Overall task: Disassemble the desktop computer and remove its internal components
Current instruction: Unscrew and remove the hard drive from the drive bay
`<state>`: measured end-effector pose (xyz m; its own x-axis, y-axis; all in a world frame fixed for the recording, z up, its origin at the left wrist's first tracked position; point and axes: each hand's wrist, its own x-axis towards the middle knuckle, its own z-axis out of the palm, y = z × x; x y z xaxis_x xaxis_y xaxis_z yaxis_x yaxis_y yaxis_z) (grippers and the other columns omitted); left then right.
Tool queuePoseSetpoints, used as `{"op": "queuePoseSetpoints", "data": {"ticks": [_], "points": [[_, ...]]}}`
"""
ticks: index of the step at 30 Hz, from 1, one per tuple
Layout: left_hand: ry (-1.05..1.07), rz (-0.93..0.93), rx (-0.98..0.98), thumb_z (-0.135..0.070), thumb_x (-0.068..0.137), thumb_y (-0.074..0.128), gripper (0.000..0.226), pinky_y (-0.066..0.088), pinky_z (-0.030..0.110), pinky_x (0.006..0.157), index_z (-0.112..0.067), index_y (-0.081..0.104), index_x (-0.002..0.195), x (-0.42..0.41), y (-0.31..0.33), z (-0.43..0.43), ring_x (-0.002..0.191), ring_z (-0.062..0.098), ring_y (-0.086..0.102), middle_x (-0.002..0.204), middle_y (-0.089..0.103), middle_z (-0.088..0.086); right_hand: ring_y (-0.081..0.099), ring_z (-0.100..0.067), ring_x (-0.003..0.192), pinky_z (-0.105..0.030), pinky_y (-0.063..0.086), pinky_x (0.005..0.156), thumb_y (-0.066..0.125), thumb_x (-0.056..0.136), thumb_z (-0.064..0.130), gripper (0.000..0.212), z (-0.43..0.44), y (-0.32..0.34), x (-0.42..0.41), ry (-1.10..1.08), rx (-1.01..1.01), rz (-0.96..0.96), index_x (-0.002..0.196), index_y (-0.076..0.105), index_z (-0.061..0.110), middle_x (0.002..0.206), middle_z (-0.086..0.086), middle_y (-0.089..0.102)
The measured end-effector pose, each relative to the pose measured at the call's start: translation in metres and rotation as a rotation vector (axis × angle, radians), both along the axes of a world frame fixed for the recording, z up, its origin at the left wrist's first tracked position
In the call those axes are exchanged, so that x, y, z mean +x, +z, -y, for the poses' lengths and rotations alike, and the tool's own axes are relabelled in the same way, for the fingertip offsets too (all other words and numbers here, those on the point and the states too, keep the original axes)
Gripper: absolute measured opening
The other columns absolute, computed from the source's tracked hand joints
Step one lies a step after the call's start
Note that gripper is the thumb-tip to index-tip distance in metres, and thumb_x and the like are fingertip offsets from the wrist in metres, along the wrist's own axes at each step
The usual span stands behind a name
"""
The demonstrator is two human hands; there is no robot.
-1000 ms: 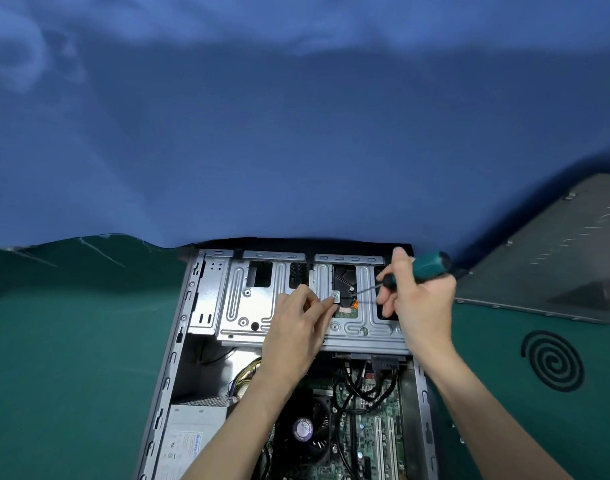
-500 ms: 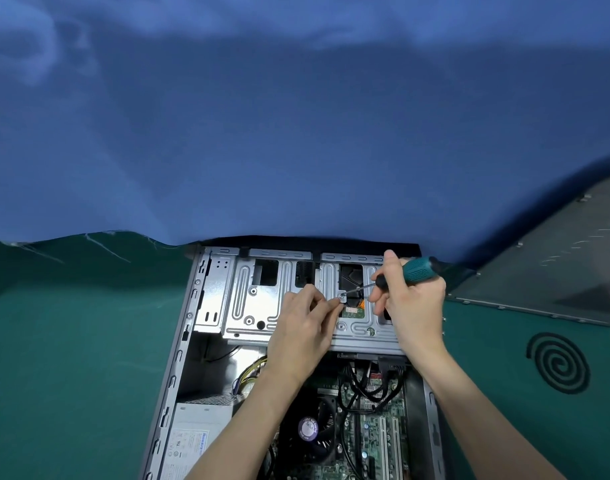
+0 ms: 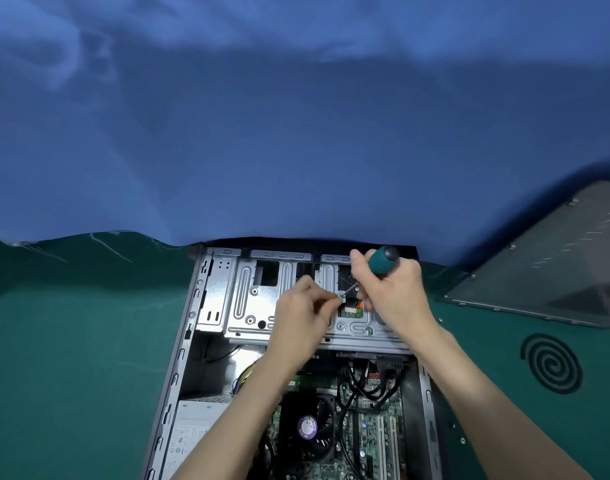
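Working at the far end of the desktop computer [image 3: 179,358], flat on the green desk [image 3: 71,341], side open, boards facing up. Target: small bright screw [image 3: 341,297] on the silver drive cage [image 3: 248,299], right at the edge of the cutout over the hard drive [image 3: 348,311]. Gripping the screwdriver [image 3: 383,263] in the right hand [image 3: 397,299], fingers wrapped round the teal handle. Handle up and off to the far right, shaft slanting down and left, tip on the screw. Long axis tilted, not square to the cage face. Pinching the screw with the left hand [image 3: 296,317], thumb and forefinger closed on it right at the driver tip, coming in from the near left. Nearer of the two to the screw: left fingertips; right hand just beside, across the cutout. Probably backing the screw out and catching it by hand. Next up, at a guess: lifting it straight off the tip, away from the cutout, or else dropping it into the case. Cage itself: stamped ribbed sheet steel, seated in the case, black cables [image 3: 359,382] plugged in just on the near side.
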<state>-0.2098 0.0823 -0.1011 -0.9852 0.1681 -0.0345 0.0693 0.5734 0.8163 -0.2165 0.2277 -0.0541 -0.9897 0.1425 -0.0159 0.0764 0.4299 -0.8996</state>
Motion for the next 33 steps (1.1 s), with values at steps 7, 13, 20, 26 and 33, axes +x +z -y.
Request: {"op": "queuePoseSetpoints", "data": {"ticks": [7,13,20,26,33], "points": [[-0.132,0.349,0.426,0.014,0.076,0.069,0.039,0.054,0.021,0.079,-0.002,0.062,0.110,-0.032,0.037,-0.005,0.093,0.016,0.068,0.099,0.070,0.009,0.038,-0.014,0.048,-0.034,0.037,0.051,0.053,0.085,0.047,0.046,-0.001,0.009,-0.023,0.215,0.163,0.094,0.056,0.044,0.012,0.047,0.003,0.042],[-0.207,0.317,0.391,0.011,0.084,0.061,0.019,0.052,0.018,0.075,-0.007,0.063,0.091,-0.038,0.038,-0.013,0.078,0.004,0.066,0.082,0.069,-0.001,0.049,-0.010,0.054,-0.031,0.038,0.051,0.041,0.083,0.069,0.041,-0.006,0.010,-0.026,0.223,0.349,0.170,0.079,0.033,0.029,0.059,0.006,0.053],[-0.083,0.228,0.403,0.007,0.088,0.056,0.021,0.057,0.040,0.080,-0.008,0.069,0.081,-0.032,0.027,-0.010,0.082,0.017,0.070,0.082,0.072,0.014,0.047,-0.002,0.082,-0.012,0.036,0.068,0.071,0.071,0.061,0.055,-0.002,0.031,-0.018,0.195,0.275,-0.087,0.104,0.043,0.027,0.100,0.014,0.049],[-0.130,0.278,0.405,-0.007,0.080,0.073,0.016,0.053,0.046,0.087,-0.005,0.069,0.095,-0.032,0.033,-0.013,0.086,0.025,0.070,0.087,0.073,0.011,0.060,-0.015,0.080,-0.035,0.050,0.078,0.074,0.075,0.002,0.023,-0.002,0.047,-0.016,0.145,0.114,-0.171,0.095,0.065,0.010,0.089,0.004,0.065],[-0.260,0.295,0.476,0.003,0.089,0.059,0.024,0.048,0.039,0.099,0.006,0.061,0.113,-0.042,0.053,-0.009,0.107,0.027,0.064,0.109,0.068,0.018,0.061,-0.020,0.094,-0.038,0.053,0.087,0.060,0.081,-0.011,0.039,-0.014,0.049,-0.011,0.251,-0.073,-0.053,0.106,0.069,0.017,0.101,-0.002,0.064]]}}
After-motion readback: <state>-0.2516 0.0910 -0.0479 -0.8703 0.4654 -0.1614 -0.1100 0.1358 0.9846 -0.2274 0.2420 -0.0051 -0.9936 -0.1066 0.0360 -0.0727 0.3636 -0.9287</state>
